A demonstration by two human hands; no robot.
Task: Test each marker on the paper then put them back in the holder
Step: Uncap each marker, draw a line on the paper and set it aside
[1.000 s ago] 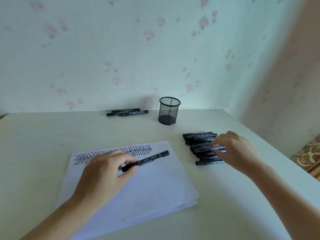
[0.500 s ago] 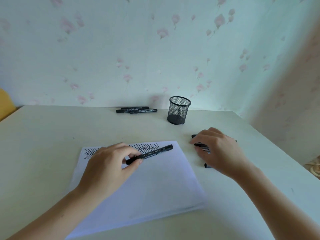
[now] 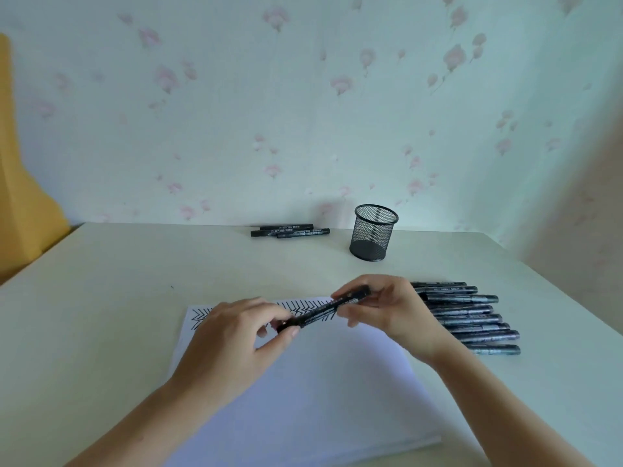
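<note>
A black marker [image 3: 322,310] is held at both ends above the white paper stack [image 3: 303,399]. My left hand [image 3: 232,335] pinches its lower left end and my right hand [image 3: 391,308] grips its upper right end. Black zigzag strokes [image 3: 303,306] run along the paper's far edge. Several black markers [image 3: 472,318] lie in a row on the table to the right of the paper. The black mesh holder [image 3: 373,232] stands upright at the back, with nothing visible inside it.
Three black markers [image 3: 290,231] lie near the wall, left of the holder. The pale table [image 3: 101,298] ends at the wall behind and drops off on the right. A yellow object [image 3: 20,210] stands beyond the table's left edge.
My right hand has left the row of markers and moved left onto the far end of the marker in my left hand. The marker is lifted slightly off the paper.
</note>
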